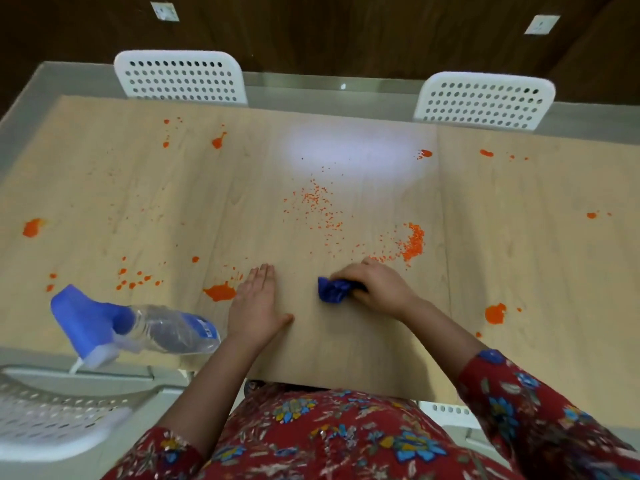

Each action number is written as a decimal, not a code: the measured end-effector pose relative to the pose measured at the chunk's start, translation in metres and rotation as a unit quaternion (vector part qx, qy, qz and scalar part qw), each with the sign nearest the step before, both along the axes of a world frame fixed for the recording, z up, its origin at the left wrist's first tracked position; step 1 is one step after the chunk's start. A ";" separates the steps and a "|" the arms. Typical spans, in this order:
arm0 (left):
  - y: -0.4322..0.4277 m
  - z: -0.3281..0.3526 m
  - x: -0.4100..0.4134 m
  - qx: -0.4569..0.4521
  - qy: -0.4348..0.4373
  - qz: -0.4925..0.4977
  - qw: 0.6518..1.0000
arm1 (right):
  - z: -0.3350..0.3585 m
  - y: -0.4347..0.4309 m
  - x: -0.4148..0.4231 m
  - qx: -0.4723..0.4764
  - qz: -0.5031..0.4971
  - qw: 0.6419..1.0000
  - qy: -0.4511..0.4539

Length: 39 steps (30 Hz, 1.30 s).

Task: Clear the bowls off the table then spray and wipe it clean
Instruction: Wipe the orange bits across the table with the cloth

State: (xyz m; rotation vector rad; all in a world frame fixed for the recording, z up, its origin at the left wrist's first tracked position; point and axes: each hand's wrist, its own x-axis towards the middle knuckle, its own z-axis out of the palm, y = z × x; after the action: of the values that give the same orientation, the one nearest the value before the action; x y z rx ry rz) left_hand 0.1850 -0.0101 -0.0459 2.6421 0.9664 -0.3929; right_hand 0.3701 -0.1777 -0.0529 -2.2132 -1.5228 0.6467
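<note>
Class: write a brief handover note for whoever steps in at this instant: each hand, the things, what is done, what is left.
Left hand: open, flat on the table.
Right hand: grips the crumpled blue cloth on the tabletop.
Spray bottle: lying on its side, near left edge.
Done: no bowls in view.
Left: wipe up the orange splotches and scattered orange grains; spraying cannot be confirmed.

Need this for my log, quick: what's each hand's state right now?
Left hand: open, fingers straight, palm flat on the table.
Right hand: closed, gripping the crumpled blue cloth.
</note>
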 end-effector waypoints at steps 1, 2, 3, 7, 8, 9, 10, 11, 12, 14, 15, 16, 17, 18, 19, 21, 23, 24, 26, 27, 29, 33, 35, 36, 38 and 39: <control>0.000 0.000 -0.001 -0.001 -0.005 -0.003 1.000 | -0.001 0.011 0.003 0.003 -0.030 0.999 -0.016; -0.001 0.001 -0.002 -0.002 -0.010 -0.005 1.000 | 0.000 0.022 0.006 0.001 -0.059 0.998 -0.035; -0.001 0.001 -0.003 -0.002 -0.013 -0.004 1.000 | 0.000 0.031 0.009 -0.002 -0.078 0.996 -0.052; 0.001 0.001 -0.009 -0.006 -0.019 0.010 1.000 | 0.006 0.037 -0.007 -0.024 0.003 1.000 -0.013; 0.002 0.000 -0.012 -0.015 -0.018 0.013 1.000 | 0.007 0.036 -0.015 -0.040 0.046 0.998 -0.003; 0.003 -0.001 -0.014 -0.023 -0.016 0.012 1.000 | 0.006 0.037 -0.022 -0.048 0.076 0.996 0.000; 0.003 -0.002 -0.016 -0.029 -0.017 0.013 0.999 | 0.004 0.042 -0.027 -0.044 0.085 0.995 -0.004; 0.002 -0.003 -0.017 -0.033 -0.019 0.013 0.999 | 0.001 0.050 -0.028 -0.032 0.073 0.997 -0.013; 0.002 -0.003 -0.018 -0.038 -0.021 0.014 0.999 | -0.001 0.061 -0.028 -0.019 0.053 0.998 -0.024; 0.003 -0.003 -0.018 -0.038 -0.023 0.007 0.999 | -0.006 0.086 -0.021 -0.002 0.003 0.999 -0.049; 0.003 -0.003 -0.017 -0.036 -0.021 0.001 0.999 | -0.007 0.098 -0.015 0.003 -0.029 0.998 -0.056; 0.004 -0.002 -0.015 -0.036 -0.021 -0.002 0.999 | -0.006 0.107 -0.007 0.004 -0.064 0.996 -0.056; 0.005 -0.001 -0.012 -0.036 -0.021 -0.003 0.999 | -0.004 0.111 0.001 0.008 -0.098 0.994 -0.049; 0.005 0.000 -0.009 -0.037 -0.023 -0.004 0.999 | 0.000 0.111 0.008 0.021 -0.126 0.991 -0.038; 0.007 0.002 -0.005 -0.039 -0.027 -0.007 0.999 | 0.006 0.106 0.014 0.039 -0.141 0.989 -0.021; 0.009 0.004 0.002 -0.048 -0.040 -0.012 0.998 | 0.019 0.082 0.020 0.050 -0.128 0.990 0.022; 0.009 0.006 0.007 -0.056 -0.045 -0.020 0.997 | 0.027 0.043 0.018 -0.004 -0.072 0.996 0.059; 0.008 0.007 0.009 -0.060 -0.041 -0.024 0.997 | 0.027 0.022 0.015 -0.041 -0.039 0.996 0.067; 0.005 0.006 0.013 -0.065 -0.035 -0.033 0.997 | 0.020 -0.012 0.010 -0.099 0.003 0.991 0.084; 0.003 0.004 0.014 -0.066 -0.032 -0.037 0.997 | 0.015 -0.021 0.009 -0.110 0.008 0.990 0.093; 0.000 0.003 0.020 -0.068 -0.026 -0.040 0.997 | 0.009 -0.019 0.013 -0.091 -0.004 0.992 0.084; 0.001 0.006 0.028 -0.076 -0.023 -0.022 0.997 | 0.003 0.024 0.026 -0.023 -0.068 0.997 -0.019; 0.002 0.008 0.030 -0.078 -0.025 -0.014 0.997 | 0.010 0.041 0.031 -0.019 -0.111 0.993 -0.042; 0.002 0.009 0.029 -0.079 -0.027 -0.009 0.997 | 0.015 0.043 0.032 -0.016 -0.113 0.992 -0.045; 0.004 0.010 0.026 -0.080 -0.034 -0.002 0.996 | 0.023 0.037 0.027 -0.011 -0.076 0.997 -0.008; 0.004 0.010 0.024 -0.081 -0.039 0.000 0.996 | 0.026 0.030 0.022 -0.023 -0.039 0.999 0.028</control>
State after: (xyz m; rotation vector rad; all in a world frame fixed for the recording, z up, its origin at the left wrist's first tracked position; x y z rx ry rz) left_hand 0.2092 -0.0058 -0.0359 2.4921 0.8737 -0.3501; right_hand 0.3924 -0.1481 -0.0270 -2.2565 -1.4016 0.7199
